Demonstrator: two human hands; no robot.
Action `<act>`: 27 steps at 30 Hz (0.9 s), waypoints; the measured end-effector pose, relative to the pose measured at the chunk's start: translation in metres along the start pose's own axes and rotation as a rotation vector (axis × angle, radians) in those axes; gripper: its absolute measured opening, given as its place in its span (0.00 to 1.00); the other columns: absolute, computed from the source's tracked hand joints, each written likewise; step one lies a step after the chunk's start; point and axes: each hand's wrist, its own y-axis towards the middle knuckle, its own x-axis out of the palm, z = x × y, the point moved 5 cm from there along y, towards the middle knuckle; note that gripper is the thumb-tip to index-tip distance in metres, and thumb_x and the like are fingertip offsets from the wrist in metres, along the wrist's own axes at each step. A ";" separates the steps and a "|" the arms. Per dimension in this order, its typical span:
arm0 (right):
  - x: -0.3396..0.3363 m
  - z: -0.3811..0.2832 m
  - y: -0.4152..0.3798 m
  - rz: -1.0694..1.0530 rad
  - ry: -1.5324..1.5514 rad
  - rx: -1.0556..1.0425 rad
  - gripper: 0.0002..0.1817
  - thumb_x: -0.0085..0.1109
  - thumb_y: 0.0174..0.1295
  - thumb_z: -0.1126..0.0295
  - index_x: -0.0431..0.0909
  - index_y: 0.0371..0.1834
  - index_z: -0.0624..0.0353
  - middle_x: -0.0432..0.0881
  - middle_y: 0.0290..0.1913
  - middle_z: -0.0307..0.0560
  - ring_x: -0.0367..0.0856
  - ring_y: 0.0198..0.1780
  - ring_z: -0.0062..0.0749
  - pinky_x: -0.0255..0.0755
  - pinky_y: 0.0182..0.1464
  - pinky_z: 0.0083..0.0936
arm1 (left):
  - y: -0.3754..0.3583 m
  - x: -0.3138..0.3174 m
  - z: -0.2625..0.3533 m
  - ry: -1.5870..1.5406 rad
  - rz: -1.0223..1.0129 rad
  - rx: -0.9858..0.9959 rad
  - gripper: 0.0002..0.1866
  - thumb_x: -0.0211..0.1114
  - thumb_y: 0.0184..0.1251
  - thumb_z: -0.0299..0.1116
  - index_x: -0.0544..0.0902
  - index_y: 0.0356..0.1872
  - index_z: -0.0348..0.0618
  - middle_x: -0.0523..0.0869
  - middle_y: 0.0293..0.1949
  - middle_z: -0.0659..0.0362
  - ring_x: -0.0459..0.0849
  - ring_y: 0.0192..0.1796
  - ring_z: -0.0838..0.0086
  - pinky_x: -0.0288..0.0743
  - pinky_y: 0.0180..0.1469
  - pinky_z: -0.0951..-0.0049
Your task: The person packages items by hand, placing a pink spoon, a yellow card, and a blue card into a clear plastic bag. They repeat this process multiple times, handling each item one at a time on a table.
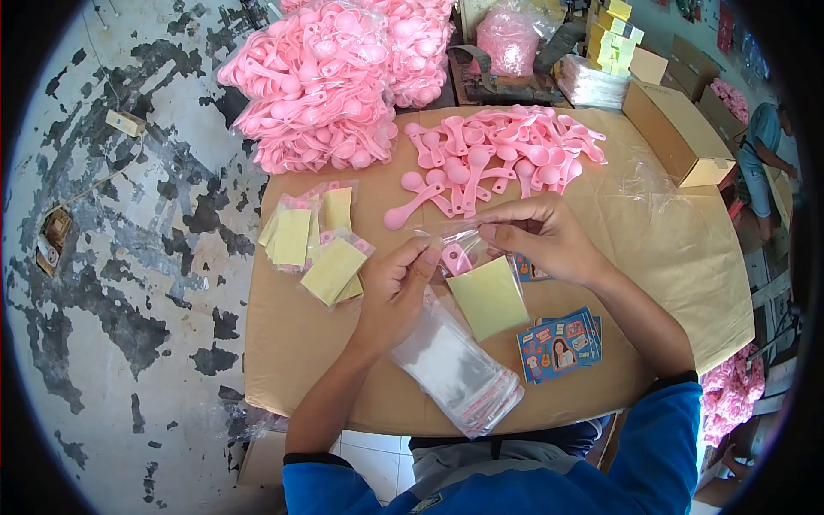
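Between my hands is a clear plastic bag (460, 230) holding a pale yellow card (489, 298) and a pink spoon (456, 257), whose holed handle end shows. My left hand (400, 287) pinches the bag's upper left edge. At its upper right, my right hand (542, 238) grips the same bag between thumb and fingers. Just below lies a stack of clear plastic bags (459, 365). Blue printed cards (560, 345) rest to the right of that stack, and another blue card (530, 269) is partly hidden behind the held bag.
Filled bags with yellow cards (333, 273) lie on the left of the brown-covered table (678, 283). Loose pink spoons (481, 163) are heaped at the back, beside large sacks of spoons (318, 94). A cardboard box (678, 133) stands back right; a person (762, 154) is beyond.
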 end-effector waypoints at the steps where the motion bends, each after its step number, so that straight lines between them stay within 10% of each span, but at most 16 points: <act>1: -0.001 0.000 0.000 -0.004 -0.022 0.029 0.12 0.61 0.63 0.76 0.84 0.49 0.63 0.87 0.35 0.40 0.80 0.33 0.13 0.74 0.34 0.15 | 0.000 0.002 -0.001 -0.078 -0.007 -0.032 0.15 0.56 0.74 0.29 0.78 0.57 0.34 0.86 0.36 0.58 0.84 0.41 0.81 0.76 0.40 0.81; 6: -0.004 -0.017 -0.001 0.002 -0.059 -0.003 0.12 0.60 0.64 0.75 0.84 0.49 0.62 0.87 0.35 0.39 0.79 0.32 0.13 0.74 0.33 0.14 | 0.001 0.011 0.005 -0.262 -0.125 -0.151 0.18 0.57 0.73 0.27 0.74 0.61 0.36 0.82 0.52 0.57 0.83 0.50 0.75 0.81 0.50 0.73; 27: -0.006 -0.046 -0.008 -0.273 -0.292 -0.527 0.14 0.57 0.48 0.87 0.87 0.33 0.60 0.87 0.30 0.44 0.84 0.31 0.29 0.75 0.35 0.25 | 0.001 0.004 0.018 -0.177 -0.052 0.130 0.12 0.53 0.69 0.15 0.78 0.51 0.33 0.82 0.48 0.55 0.80 0.50 0.78 0.73 0.52 0.79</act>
